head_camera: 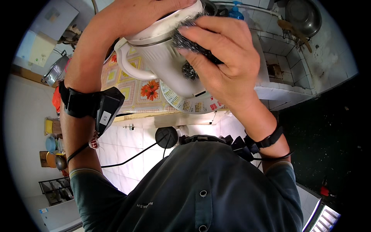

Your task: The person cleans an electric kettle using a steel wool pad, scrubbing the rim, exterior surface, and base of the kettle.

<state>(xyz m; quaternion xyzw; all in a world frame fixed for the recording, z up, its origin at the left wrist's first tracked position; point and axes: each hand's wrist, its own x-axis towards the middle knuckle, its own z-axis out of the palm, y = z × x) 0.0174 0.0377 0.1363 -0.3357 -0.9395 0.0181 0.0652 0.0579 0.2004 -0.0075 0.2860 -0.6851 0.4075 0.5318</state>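
Observation:
A white plastic jug-like appliance (162,61) with a side handle (127,68) and a wide top section leans over the table edge. My left hand (145,14) lies across its top and holds it; some fingertips are cut off by the picture's upper edge. Between the thumb and fingers of my right hand (229,55) is a steel wool scrubber (188,37), pressed on the side of the top section. Lower down, more steel wool (189,71) shows against the jug body, partly behind my right hand. Under the jug is a round white perforated plastic tray (188,106) with red writing.
A flowered tablecloth (136,101) covers the table. Behind the jug stands a blue pump bottle (236,13). A metal basin (303,17) leans at the far right, above a tiled recess (287,63). A metal pot (56,69) is at the left. Black cables (127,161) hang near my body.

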